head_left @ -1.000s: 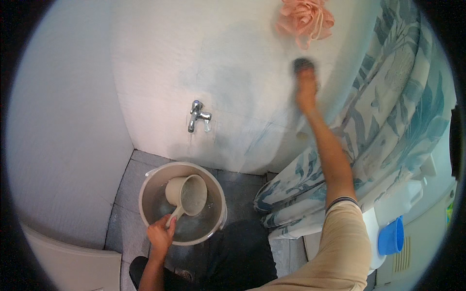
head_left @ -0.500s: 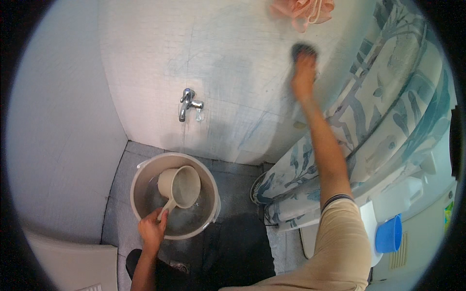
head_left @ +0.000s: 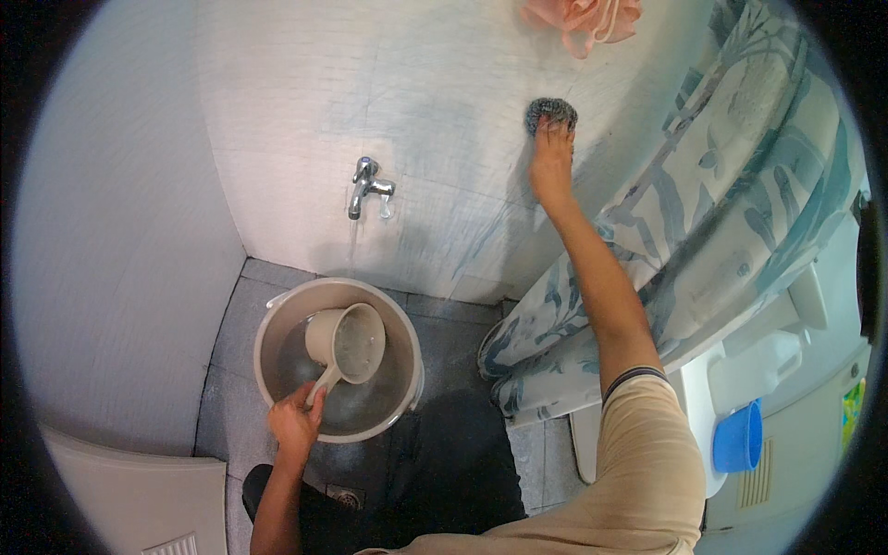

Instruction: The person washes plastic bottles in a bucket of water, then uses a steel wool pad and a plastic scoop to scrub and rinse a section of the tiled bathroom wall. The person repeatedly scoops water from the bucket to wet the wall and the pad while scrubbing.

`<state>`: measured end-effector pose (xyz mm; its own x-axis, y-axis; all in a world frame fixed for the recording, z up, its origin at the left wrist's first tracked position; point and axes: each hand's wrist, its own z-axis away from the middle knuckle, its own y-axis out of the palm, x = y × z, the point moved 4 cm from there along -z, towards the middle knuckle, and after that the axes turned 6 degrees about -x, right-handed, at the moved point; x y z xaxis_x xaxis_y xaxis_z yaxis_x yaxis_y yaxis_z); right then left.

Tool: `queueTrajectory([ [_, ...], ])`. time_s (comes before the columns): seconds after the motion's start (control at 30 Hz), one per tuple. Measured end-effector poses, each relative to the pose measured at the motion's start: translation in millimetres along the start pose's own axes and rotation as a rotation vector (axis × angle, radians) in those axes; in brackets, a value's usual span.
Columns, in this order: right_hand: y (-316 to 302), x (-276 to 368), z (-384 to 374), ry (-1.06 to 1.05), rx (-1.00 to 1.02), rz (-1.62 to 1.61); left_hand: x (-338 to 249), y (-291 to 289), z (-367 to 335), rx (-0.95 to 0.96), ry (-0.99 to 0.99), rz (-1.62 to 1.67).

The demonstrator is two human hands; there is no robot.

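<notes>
My left hand (head_left: pixel 295 422) grips the handle of a beige dipper (head_left: pixel 359 344), whose cup is tilted inside a beige bucket (head_left: pixel 266 356) holding water. On the tiled wall (head_left: pixel 444 102), my right hand (head_left: pixel 552 166) presses a grey scouring pad (head_left: pixel 551 113), its fingers over the pad's lower part. A chrome faucet (head_left: pixel 366 188) runs a thin stream of water down into the bucket. Bluish streaks and smears mark the wall around the pad and below it.
A patterned shower curtain (head_left: pixel 684 222) hangs close along my right arm. Above the pad hangs a pink mesh sponge (head_left: pixel 583 20). At the right stand a blue tub (head_left: pixel 737 437) and a whitish jug (head_left: pixel 757 365). A round drain (head_left: pixel 344 498) sits in the grey floor.
My right hand and the scouring pad have moved left and slightly down along the wall. My left hand still holds the dipper in the bucket.
</notes>
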<state>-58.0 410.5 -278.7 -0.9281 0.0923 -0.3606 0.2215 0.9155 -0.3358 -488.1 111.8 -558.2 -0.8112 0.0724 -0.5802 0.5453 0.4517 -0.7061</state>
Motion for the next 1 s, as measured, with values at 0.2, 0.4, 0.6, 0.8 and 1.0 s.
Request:
queueTrajectory([
  [0.2, -16.6, -58.7, -84.6, 0.153, -0.189, -0.085, 1.2, 5.2, 1.4, -0.016, -0.013, 0.015],
  [0.4, -0.2, 0.0, -19.6, 0.01, -0.087, 0.035, -1.4, -2.2, 0.2, 0.005, -0.016, 0.007],
  [0.6, -21.2, -65.6, -105.3, 0.02, -0.531, -0.021, -2.0, 3.1, -3.8, 0.086, -0.038, -0.04],
  [0.8, 87.3, 58.4, 91.4, -0.405, -0.153, -0.153, 4.6, 17.5, -2.7, 0.019, -0.105, 0.012],
  [1.0, 140.0, 211.5, 355.2, -1.006, 0.532, -0.404, 5.0, 17.2, -3.8, 0.028, -0.113, -0.05],
])
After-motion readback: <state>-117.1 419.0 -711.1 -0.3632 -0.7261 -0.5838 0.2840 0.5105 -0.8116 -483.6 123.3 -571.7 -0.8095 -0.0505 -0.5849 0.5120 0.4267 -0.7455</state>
